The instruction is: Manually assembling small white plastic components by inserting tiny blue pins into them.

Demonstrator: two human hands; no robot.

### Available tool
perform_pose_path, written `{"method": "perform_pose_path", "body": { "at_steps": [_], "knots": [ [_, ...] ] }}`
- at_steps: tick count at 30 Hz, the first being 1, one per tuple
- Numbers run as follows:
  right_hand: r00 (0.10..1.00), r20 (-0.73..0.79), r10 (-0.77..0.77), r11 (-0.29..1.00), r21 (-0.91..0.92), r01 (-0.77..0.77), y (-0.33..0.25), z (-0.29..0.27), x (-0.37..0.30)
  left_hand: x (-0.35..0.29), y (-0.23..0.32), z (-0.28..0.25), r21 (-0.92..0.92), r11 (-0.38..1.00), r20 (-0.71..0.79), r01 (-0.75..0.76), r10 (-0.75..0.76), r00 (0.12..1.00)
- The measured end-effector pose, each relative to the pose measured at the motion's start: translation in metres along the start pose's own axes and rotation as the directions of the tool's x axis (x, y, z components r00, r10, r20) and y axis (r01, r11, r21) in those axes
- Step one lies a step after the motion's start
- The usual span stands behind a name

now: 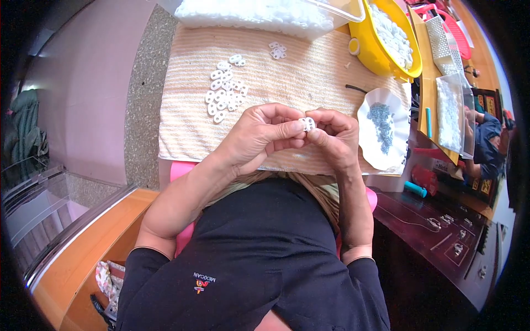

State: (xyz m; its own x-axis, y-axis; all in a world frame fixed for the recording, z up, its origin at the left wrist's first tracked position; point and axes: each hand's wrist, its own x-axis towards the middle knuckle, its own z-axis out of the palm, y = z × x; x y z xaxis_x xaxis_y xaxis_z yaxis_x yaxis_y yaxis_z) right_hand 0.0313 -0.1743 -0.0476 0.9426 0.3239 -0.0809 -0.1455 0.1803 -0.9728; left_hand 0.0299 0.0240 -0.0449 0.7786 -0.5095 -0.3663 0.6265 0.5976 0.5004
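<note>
A small white plastic piece with round holes point(307, 124) is pinched between my two hands above the towel. My left hand point(256, 133) grips its left side between thumb and fingers. On its right side, my right hand point(338, 135) closes thumb and fingertips on the same piece. Beyond my left hand lies a loose pile of similar white two-holed pieces point(223, 88). Farther off sits a smaller cluster of white pieces point(277, 51). Close to my right hand, a white scalloped dish point(369, 151) holds many small dark metal parts point(381, 126), too small to name exactly.
A striped towel point(187, 118) covers the work surface. At the far side stand a clear bin point(326, 32) of white pieces and a yellow basin point(381, 60). A thin dark tool point(355, 87) lies near the dish. At right, another person point(488, 140) sits near a clear box point(450, 116).
</note>
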Motion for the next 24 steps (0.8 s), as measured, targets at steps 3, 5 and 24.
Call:
{"method": "perform_pose_path", "body": {
  "at_steps": [3, 5, 24],
  "knots": [
    [0.999, 0.002, -0.044, 0.999, 0.01, 0.044, -0.004, 0.005, 0.002, 0.0, 0.0, -0.001, 0.005, 1.0, 0.042, -0.004, 0.004, 0.999],
    [0.995, 0.039, -0.088, 0.996, 0.016, 0.088, -0.006, 0.005, 0.003, 0.0, 0.001, -0.001, 0.01, 1.0, 0.075, -0.009, 0.009, 0.997],
    [0.983, 0.097, -0.156, 0.98, -0.105, 0.166, -0.014, 0.005, -0.004, -0.004, -0.004, 0.004, 0.021, 0.999, 0.176, -0.037, 0.033, 0.984]
  ]
}}
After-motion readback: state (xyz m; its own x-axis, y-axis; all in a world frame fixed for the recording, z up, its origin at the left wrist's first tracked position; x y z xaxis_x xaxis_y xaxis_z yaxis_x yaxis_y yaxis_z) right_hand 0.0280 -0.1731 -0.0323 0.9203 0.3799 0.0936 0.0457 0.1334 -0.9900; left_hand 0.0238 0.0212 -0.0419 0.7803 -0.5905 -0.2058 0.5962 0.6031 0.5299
